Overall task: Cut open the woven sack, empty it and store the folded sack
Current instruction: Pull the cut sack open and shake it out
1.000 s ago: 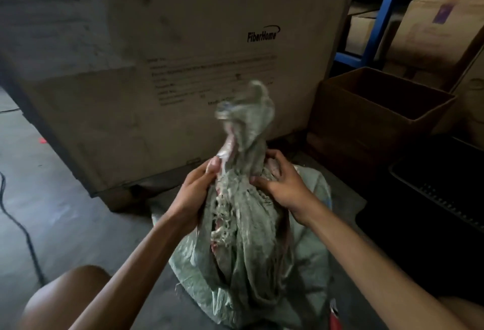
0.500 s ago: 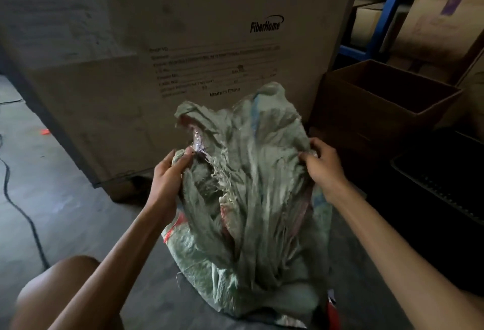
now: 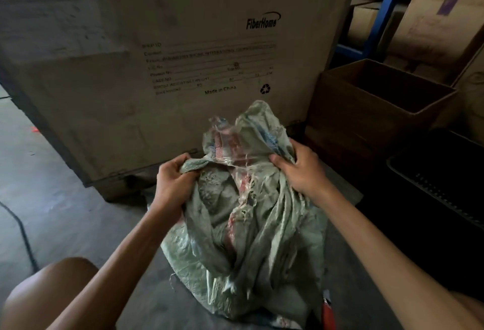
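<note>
Filling the far side of my view is a huge cardboard crate (image 3: 183, 54) printed with "FiberHome" and "Made in China", standing on the grey concrete floor (image 3: 52, 185). To the right of it, behind, rises a blue metal rack (image 3: 377, 10) with cartons (image 3: 440, 23) stacked beside it. Nearer, on the right, sits an open brown cardboard box (image 3: 377, 109); what I can see of its inside is bare cardboard, though the bottom is in shadow. Just near of that lies a black plastic crate (image 3: 440, 183), too dark for me to tell what it holds. A black cable (image 3: 23, 232) snakes over the floor at left.

Between my arms, in front of the big crate, the green woven sack (image 3: 251, 225) is bunched up and crumpled, its lower part resting on the floor, its frayed top lifted up between my hands. Reddish markings and torn threads show in its folds, with a clear plastic film at the mouth.

My left hand (image 3: 172, 183) is clenched tight around a twisted bunch of the sack's left edge. My right hand (image 3: 301, 167) grips the right side of the top, thumb pressed into the cloth, fingers curled behind it. A small red thing (image 3: 327, 311) lies by the sack's near right corner.
</note>
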Demonstrator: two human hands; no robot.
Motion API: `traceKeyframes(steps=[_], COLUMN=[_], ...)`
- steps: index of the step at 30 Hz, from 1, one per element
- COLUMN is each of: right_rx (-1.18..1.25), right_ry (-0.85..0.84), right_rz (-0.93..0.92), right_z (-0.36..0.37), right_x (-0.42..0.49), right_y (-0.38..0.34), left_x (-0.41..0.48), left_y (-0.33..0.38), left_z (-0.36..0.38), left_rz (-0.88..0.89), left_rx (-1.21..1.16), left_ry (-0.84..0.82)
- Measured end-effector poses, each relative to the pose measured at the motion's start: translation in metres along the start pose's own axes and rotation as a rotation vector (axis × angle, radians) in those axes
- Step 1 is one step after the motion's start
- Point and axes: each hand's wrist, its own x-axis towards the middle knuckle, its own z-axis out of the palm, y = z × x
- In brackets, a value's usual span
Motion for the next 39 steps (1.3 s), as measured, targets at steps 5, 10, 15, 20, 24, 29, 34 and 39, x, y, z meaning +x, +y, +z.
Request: traceKeyframes(steps=[5, 10, 15, 20, 24, 29, 34, 39], right_rx=[0.258, 0.471, 0.543, 0.673, 0.576, 0.538, 0.397, 0.218], right_ry=[0.202, 0.071, 0.013, -0.259, -0.004, 0.4, -0.025, -0.16], right_rz=[0.276, 0.345, 0.278, 0.192, 0.215, 0.411, 0.59, 0.464], right_z=[-0.034, -0.032, -0.005, 0.025, 0.006, -0.045, 0.01, 0.066], right_x=[0.018, 0.005, -0.004, -0.013, 0.011, 0.033, 0.017, 0.009], right_y=[0.029, 0.017, -0.011, -0.03, -0.01, 0.046, 0.067, 0.064], left_x=[0.027, 0.021, 0.003, -0.017, 0.012, 0.05, 0.036, 0.011], left_y=[-0.002, -0.016, -0.009, 0.009, -0.002, -0.018, -0.048, -0.078], left_z=[-0.036, -0.024, 0.004, 0.034, 0.011, -0.039, -0.007, 0.06], left_rz=[-0.279, -0.219, 0.491, -0.069, -0.227, -0.198, -0.414, -0.487], left_rx=[-0.269, 0.052, 0.737, 0.079, -0.207, -0.101, 0.311, 0.053], left_ry=[0.128, 0.011, 0.259, -0.344, 0.046, 0.258, -0.202, -0.243])
